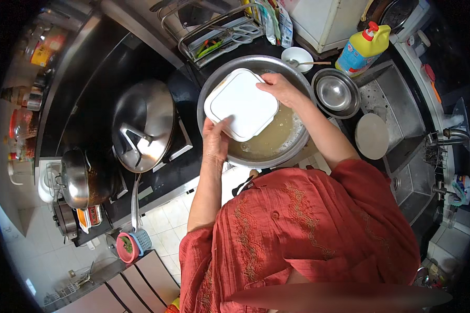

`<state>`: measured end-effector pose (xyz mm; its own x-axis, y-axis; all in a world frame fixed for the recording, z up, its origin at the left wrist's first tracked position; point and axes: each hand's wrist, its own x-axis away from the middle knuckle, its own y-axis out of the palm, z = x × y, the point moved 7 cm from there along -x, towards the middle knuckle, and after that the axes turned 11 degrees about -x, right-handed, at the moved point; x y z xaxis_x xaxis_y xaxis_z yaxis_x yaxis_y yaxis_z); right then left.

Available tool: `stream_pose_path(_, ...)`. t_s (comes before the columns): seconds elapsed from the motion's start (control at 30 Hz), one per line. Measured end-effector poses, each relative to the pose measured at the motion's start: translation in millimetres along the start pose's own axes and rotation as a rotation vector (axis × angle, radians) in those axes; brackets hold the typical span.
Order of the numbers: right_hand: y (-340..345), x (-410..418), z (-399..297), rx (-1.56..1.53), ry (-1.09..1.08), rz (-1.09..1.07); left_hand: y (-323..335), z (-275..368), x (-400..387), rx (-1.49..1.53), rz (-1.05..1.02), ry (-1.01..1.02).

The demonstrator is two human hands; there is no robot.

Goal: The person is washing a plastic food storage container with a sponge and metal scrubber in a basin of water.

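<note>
Both my hands hold a white rounded-square lid or shallow container (243, 103), tilted above a large metal basin (215, 84). My left hand (216, 141) grips its near left corner, thumb on the flat white face. At the far right edge, my right hand (280, 89) has its fingers over the rim. Cloudy yellowish water (272, 135) with foam along one side fills part of the basin below. Whatever lies behind the white piece is hidden.
Right of the basin are nested metal bowls (335, 93), a white bowl (297, 58) with a spoon, a yellow pump bottle (362, 49), a round plate (372, 136) and a steel sink (393, 101). A lidded wok (145, 125) stands left; a wire rack (219, 35) holds scissors and peppers.
</note>
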<state>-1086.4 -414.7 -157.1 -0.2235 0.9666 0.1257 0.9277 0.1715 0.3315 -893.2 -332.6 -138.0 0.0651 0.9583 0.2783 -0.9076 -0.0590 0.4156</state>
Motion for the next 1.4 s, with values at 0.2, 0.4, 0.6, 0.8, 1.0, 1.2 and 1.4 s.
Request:
stream_pose_path(0.2, -14.5, -5.3, 11.0, 0.396, 0.079, -0.107, -6.4, 2.7, -19.8, -0.184, -0.023, -0.134)
stream_pose_path(0.4, -19.2, 8.2, 7.1, 1.239, -0.018, 0.083, -10.6, -8.1, -20.6, -0.182, -0.03, -0.162)
stream_pose_path(0.6, 36.2, 28.9, -57.3, 0.869, -0.522, 0.24, -4.0, -12.2, -20.2, -0.229, -0.078, -0.127)
stream_pose_path(0.8, 65.7, 23.1, -12.4, 0.777, -0.593, -0.02, 0.5, -18.3, -21.2, -0.315, -0.122, -0.034)
stream_pose_path(1.0, 66.0, 23.3, -13.0, 0.722, -0.581, -0.019, -3.9, -18.3, -16.3, -0.389, -0.056, -0.005)
stream_pose_path(1.2, 81.9, 24.6, -22.9, 0.753, -0.63, -0.202, 0.9, -10.2, -14.6, -0.517, -0.093, 0.068)
stream_pose_path(1.4, 87.4, 29.8, -26.2, 0.783, -0.654, -0.174, 6.2, -3.9, -11.1, -0.619, -0.08, 0.119)
